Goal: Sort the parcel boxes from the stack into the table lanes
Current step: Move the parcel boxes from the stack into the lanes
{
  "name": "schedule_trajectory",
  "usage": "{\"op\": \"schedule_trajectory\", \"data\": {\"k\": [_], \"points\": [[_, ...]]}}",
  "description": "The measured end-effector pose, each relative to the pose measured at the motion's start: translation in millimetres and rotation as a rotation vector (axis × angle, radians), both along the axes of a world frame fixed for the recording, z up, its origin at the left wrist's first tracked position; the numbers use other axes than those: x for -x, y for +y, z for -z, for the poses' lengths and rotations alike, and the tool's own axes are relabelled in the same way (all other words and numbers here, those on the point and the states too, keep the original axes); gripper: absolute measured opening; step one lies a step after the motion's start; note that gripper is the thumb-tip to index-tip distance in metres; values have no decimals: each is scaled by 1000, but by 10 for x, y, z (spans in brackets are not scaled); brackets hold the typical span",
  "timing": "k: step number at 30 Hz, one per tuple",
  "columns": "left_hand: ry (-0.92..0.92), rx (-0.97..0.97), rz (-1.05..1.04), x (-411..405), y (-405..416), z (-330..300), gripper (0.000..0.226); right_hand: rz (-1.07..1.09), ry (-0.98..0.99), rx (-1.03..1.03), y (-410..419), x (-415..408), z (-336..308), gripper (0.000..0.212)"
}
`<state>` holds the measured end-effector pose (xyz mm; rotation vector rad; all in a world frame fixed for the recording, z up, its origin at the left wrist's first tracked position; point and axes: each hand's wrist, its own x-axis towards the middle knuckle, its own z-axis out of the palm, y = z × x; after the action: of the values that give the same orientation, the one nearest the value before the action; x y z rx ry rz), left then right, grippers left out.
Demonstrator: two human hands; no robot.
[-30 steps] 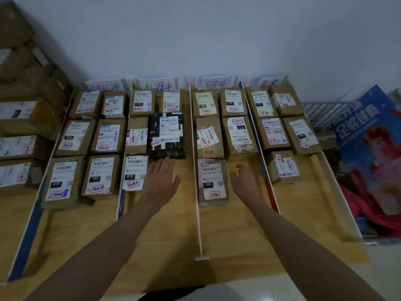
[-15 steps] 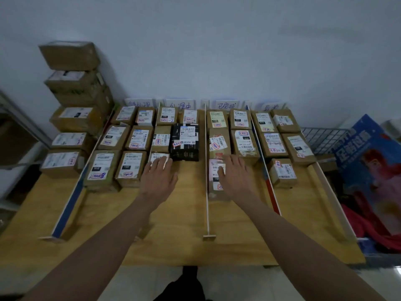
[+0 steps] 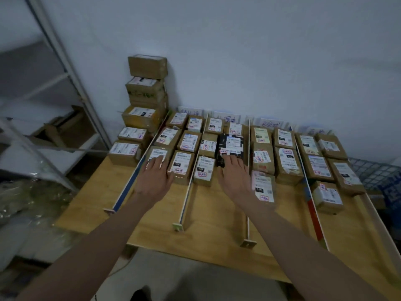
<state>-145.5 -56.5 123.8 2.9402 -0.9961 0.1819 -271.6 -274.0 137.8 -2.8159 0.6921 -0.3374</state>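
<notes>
Both hands are out over the sorted rows, and neither has a parcel in its grip. The left hand (image 3: pixel 154 178), centre-left of the frame, lies flat with straight fingers over the nearest box of the leftmost lane (image 3: pixel 156 156); whether it presses that box or only hovers above it cannot be told. The right hand (image 3: pixel 233 174), at the centre, is likewise spread, its fingertips at the near edge of the black parcel (image 3: pixel 231 146) in the second lane, holding nothing.

The stack of unsorted boxes (image 3: pixel 142 109) stands in the upper left-centre of the frame, at the far left corner of the wooden worktop (image 3: pixel 217 216), just outside the blue-edged divider (image 3: pixel 130 183) that bounds the first lane. Several cartons remain there, piled up against the wall. Four lanes run across the middle of the frame, each already filled at its far end, with bare wood towards the near edge.

As a judgement, this is the gap between two placements: the hands are empty and another box is due. The next move calls for a reach up and left to the stack, taking the topmost carton (image 3: pixel 147 66) first so the pile is not upset, reading its label, then setting it in the free near end of the matching lane.
</notes>
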Motion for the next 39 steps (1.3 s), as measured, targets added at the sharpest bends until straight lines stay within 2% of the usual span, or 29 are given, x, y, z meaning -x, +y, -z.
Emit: {"op": "schedule_trajectory", "data": {"k": [13,19,29,39], "points": [[-2,-27,-17,-1334,1784,-35,56,53,-5,-64,1653,-1431,172,44],[48,-31,-5,-1870,2302,154,54,89,41,-103,2181,-1843,367,43],[172,-34,-45,-2642,2359,643,57,88,139,-133,2385,-2744,755,43],[304,-61,-32,-3508,1864,1139,58,-16,219,-177,2176,-3796,1339,43]]}}
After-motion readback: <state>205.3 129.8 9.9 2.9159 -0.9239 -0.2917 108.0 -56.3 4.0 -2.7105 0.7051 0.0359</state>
